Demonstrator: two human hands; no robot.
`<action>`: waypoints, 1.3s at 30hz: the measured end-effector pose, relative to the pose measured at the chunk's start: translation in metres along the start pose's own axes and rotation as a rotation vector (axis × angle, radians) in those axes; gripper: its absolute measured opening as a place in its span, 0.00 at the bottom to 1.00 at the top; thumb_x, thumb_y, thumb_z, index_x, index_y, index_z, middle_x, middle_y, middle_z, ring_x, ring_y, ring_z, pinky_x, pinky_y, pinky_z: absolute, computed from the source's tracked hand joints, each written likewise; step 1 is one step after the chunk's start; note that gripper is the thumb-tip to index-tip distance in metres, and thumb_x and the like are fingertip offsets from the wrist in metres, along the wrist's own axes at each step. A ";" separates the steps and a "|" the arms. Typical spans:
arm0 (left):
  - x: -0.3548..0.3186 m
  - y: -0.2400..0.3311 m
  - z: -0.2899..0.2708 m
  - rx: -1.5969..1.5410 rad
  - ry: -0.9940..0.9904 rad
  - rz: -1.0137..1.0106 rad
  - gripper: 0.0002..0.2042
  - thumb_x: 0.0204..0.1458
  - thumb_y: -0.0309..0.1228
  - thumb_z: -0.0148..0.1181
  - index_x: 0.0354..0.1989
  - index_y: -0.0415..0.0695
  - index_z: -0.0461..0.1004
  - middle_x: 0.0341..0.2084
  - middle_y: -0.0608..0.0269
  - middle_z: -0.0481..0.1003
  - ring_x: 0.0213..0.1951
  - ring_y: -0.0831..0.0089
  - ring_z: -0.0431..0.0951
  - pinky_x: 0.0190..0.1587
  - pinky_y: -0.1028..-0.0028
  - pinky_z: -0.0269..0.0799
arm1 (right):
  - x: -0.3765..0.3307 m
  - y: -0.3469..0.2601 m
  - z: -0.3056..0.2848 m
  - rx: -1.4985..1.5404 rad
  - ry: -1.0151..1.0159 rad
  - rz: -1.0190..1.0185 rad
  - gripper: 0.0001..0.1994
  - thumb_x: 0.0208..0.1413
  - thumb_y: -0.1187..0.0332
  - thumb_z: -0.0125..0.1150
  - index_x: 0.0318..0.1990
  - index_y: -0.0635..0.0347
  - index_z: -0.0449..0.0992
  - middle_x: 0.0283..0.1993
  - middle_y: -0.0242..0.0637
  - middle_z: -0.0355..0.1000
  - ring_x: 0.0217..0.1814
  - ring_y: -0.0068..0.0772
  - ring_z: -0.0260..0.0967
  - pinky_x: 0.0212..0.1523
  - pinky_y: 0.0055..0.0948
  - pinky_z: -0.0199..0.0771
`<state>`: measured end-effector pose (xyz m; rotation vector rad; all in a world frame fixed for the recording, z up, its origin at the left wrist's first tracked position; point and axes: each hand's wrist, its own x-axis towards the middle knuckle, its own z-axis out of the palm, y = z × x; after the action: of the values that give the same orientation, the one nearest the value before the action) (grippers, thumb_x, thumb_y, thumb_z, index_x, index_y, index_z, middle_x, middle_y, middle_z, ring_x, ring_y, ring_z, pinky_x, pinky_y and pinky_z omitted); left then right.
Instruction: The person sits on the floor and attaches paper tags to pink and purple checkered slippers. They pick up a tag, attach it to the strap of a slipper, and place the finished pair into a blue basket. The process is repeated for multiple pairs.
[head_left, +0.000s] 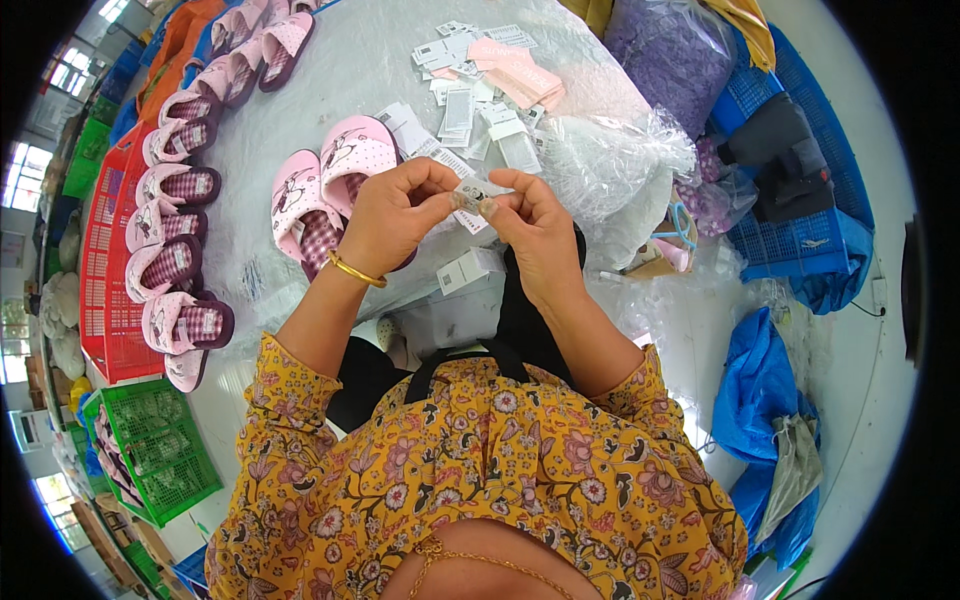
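Note:
Between the fingertips of both hands is a small pale label [474, 193] with dark print. My left hand [398, 212], with a gold bangle at the wrist, pinches its left end. My right hand [532, 228] pinches the right end. A pair of pink slippers [308, 205] with dotted uppers and plaid insoles lies just left of my left hand, which partly covers one of them. Past my hands lie loose white printed tags [457, 112] and a stack of pink cards [518, 72]. Near the table's front edge sits a small stack of white tags [469, 269].
Several pink slippers [168, 265] line the table's left side, beside a red crate [110, 260]. A green crate [160, 450] stands at lower left. Crumpled clear plastic [610, 170] lies right of the tags. Blue baskets [790, 245] with dark pieces stand at far right.

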<state>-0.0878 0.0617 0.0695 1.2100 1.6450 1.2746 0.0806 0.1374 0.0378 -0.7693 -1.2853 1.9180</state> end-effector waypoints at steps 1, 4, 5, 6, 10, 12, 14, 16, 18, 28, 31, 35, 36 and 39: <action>-0.001 -0.001 0.001 0.005 0.001 0.005 0.07 0.52 0.25 0.63 0.38 0.38 0.77 0.30 0.69 0.78 0.32 0.85 0.74 0.35 0.82 0.70 | -0.001 0.001 -0.001 -0.004 0.000 -0.002 0.16 0.56 0.74 0.63 0.52 0.65 0.72 0.33 0.25 0.70 0.33 0.12 0.62 0.33 0.14 0.61; -0.008 0.002 0.003 0.098 0.014 0.036 0.06 0.52 0.23 0.62 0.38 0.37 0.77 0.31 0.68 0.78 0.33 0.84 0.74 0.37 0.81 0.70 | -0.002 0.002 -0.002 -0.007 -0.005 -0.009 0.14 0.55 0.73 0.64 0.48 0.65 0.73 0.33 0.26 0.71 0.33 0.13 0.65 0.34 0.15 0.64; -0.010 0.003 0.004 0.143 0.016 0.049 0.07 0.52 0.22 0.62 0.38 0.37 0.77 0.32 0.68 0.78 0.34 0.83 0.74 0.38 0.81 0.70 | -0.002 0.002 -0.002 -0.001 -0.004 -0.012 0.13 0.55 0.73 0.64 0.47 0.65 0.74 0.32 0.26 0.71 0.33 0.13 0.64 0.33 0.15 0.63; -0.013 0.007 0.004 0.224 -0.003 0.107 0.06 0.52 0.23 0.62 0.38 0.37 0.77 0.31 0.68 0.78 0.34 0.83 0.74 0.38 0.80 0.70 | -0.003 0.002 -0.003 0.005 -0.003 -0.016 0.12 0.55 0.73 0.64 0.45 0.65 0.74 0.32 0.25 0.71 0.33 0.12 0.64 0.33 0.14 0.63; -0.021 0.010 0.002 0.199 -0.084 0.135 0.07 0.54 0.27 0.61 0.38 0.38 0.78 0.29 0.68 0.77 0.32 0.83 0.72 0.35 0.79 0.69 | -0.006 0.003 -0.009 -0.073 -0.035 0.004 0.08 0.55 0.73 0.64 0.41 0.64 0.76 0.30 0.24 0.71 0.30 0.11 0.64 0.31 0.14 0.63; -0.022 0.002 0.001 0.100 -0.106 0.063 0.07 0.54 0.29 0.60 0.37 0.39 0.77 0.27 0.68 0.76 0.30 0.83 0.71 0.34 0.79 0.68 | -0.010 0.000 -0.009 -0.148 -0.071 0.045 0.07 0.54 0.74 0.65 0.40 0.63 0.76 0.30 0.24 0.71 0.30 0.11 0.64 0.30 0.14 0.63; -0.024 -0.005 0.005 0.083 -0.111 0.002 0.07 0.55 0.30 0.60 0.36 0.39 0.77 0.25 0.68 0.75 0.29 0.83 0.70 0.33 0.79 0.67 | -0.014 0.007 -0.010 -0.148 -0.111 0.045 0.07 0.54 0.75 0.65 0.39 0.63 0.76 0.30 0.24 0.72 0.30 0.11 0.64 0.30 0.13 0.63; -0.029 -0.008 0.008 0.097 -0.109 -0.008 0.07 0.56 0.29 0.59 0.35 0.38 0.77 0.28 0.69 0.75 0.32 0.83 0.71 0.35 0.79 0.68 | -0.016 0.009 -0.009 -0.134 -0.141 0.056 0.07 0.53 0.74 0.66 0.38 0.64 0.76 0.31 0.25 0.73 0.30 0.10 0.65 0.30 0.13 0.64; -0.035 -0.009 0.011 0.088 -0.097 -0.030 0.06 0.55 0.29 0.59 0.34 0.38 0.76 0.28 0.68 0.75 0.31 0.81 0.71 0.35 0.78 0.68 | -0.018 0.013 -0.010 -0.175 -0.175 0.058 0.08 0.53 0.74 0.67 0.40 0.64 0.76 0.31 0.25 0.73 0.30 0.10 0.65 0.30 0.14 0.64; -0.069 -0.006 0.000 0.330 0.077 0.274 0.05 0.52 0.28 0.59 0.30 0.40 0.74 0.23 0.61 0.70 0.26 0.69 0.71 0.31 0.72 0.66 | -0.034 0.002 0.004 -0.289 -0.345 0.143 0.10 0.55 0.71 0.67 0.42 0.62 0.77 0.31 0.25 0.70 0.30 0.12 0.62 0.30 0.15 0.64; -0.077 -0.010 -0.006 0.307 0.102 0.296 0.04 0.52 0.27 0.60 0.30 0.40 0.74 0.23 0.61 0.71 0.27 0.67 0.72 0.31 0.71 0.67 | -0.034 0.005 0.015 -0.222 -0.420 0.238 0.07 0.56 0.72 0.65 0.40 0.62 0.77 0.32 0.24 0.70 0.31 0.11 0.62 0.31 0.14 0.62; -0.087 -0.018 -0.031 0.319 0.195 0.357 0.04 0.50 0.28 0.61 0.33 0.43 0.77 0.29 0.61 0.75 0.33 0.63 0.74 0.38 0.68 0.70 | -0.033 0.017 0.025 -0.254 -0.441 0.172 0.06 0.57 0.72 0.64 0.40 0.63 0.77 0.33 0.24 0.71 0.32 0.11 0.62 0.33 0.14 0.62; -0.084 -0.019 -0.043 0.325 0.232 0.384 0.05 0.49 0.28 0.61 0.34 0.44 0.77 0.30 0.60 0.75 0.35 0.61 0.74 0.40 0.67 0.71 | -0.031 0.016 0.029 -0.278 -0.447 0.077 0.06 0.57 0.72 0.64 0.40 0.63 0.77 0.33 0.24 0.71 0.33 0.11 0.62 0.33 0.15 0.62; -0.065 -0.031 -0.089 0.705 0.378 0.536 0.07 0.47 0.28 0.62 0.35 0.46 0.79 0.43 0.61 0.75 0.47 0.60 0.73 0.51 0.64 0.67 | -0.019 0.008 0.052 -0.305 -0.450 -0.073 0.06 0.57 0.72 0.64 0.40 0.63 0.77 0.33 0.24 0.71 0.33 0.12 0.62 0.34 0.16 0.63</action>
<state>-0.1581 -0.0290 0.0620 2.0336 2.2500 1.3272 0.0493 0.0921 0.0496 -0.4332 -1.8843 1.9240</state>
